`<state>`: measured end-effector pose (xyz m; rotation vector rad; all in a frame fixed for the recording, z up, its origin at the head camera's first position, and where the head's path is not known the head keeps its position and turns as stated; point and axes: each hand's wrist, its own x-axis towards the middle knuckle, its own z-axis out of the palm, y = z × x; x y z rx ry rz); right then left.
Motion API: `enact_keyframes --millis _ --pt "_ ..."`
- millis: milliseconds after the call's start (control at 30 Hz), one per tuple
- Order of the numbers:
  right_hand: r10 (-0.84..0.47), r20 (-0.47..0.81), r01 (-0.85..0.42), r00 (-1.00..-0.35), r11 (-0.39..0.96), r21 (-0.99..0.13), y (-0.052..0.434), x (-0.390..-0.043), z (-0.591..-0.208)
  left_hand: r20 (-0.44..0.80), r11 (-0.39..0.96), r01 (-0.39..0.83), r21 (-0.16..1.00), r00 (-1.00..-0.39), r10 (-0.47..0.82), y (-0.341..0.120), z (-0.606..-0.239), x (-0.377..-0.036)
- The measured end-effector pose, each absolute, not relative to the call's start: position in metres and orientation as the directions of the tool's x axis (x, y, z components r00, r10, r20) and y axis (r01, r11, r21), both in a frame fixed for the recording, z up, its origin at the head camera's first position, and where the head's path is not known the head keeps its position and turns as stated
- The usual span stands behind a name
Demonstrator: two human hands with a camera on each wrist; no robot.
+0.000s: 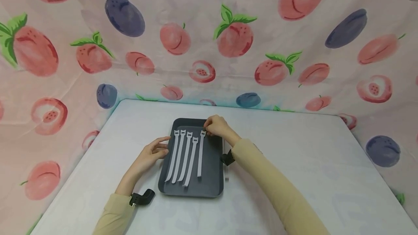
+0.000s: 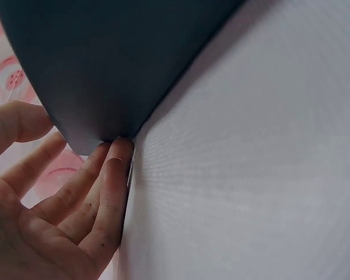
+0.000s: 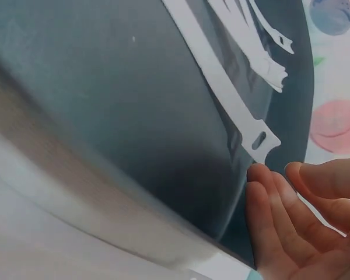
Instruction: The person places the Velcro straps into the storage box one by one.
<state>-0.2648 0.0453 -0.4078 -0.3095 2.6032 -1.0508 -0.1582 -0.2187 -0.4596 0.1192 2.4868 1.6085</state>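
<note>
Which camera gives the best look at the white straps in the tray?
The head view: all five white straps lie side by side in the dark tray, seen whole. The right wrist view shows only the slotted ends of a few, close to the right hand. The left wrist view shows none, just the tray's outside and the left hand.

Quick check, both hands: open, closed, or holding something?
Left hand: open, straight fingers touching the left edge of the dark tray.
Right hand: fingertips at the slotted head of the rightmost white strap; grip cannot be told.
</note>
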Motion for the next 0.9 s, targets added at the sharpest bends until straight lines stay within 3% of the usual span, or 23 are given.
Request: enact_keyframes --millis 533,900 --pt "-0.381 -0.175 -0.149 -0.908 0.683 -0.715 0.055 -0.251 -0.393 -0.078 0.394 -0.004 0.919 -0.982 0.171 -0.220 -0.462 -0.157" --pt "-0.422 -0.140 -0.135 -0.896 0.557 -0.819 0.079 -0.239 -0.387 -0.110 0.410 -0.037 0.911 -0.982 0.156 -0.219 -0.464 -0.158"
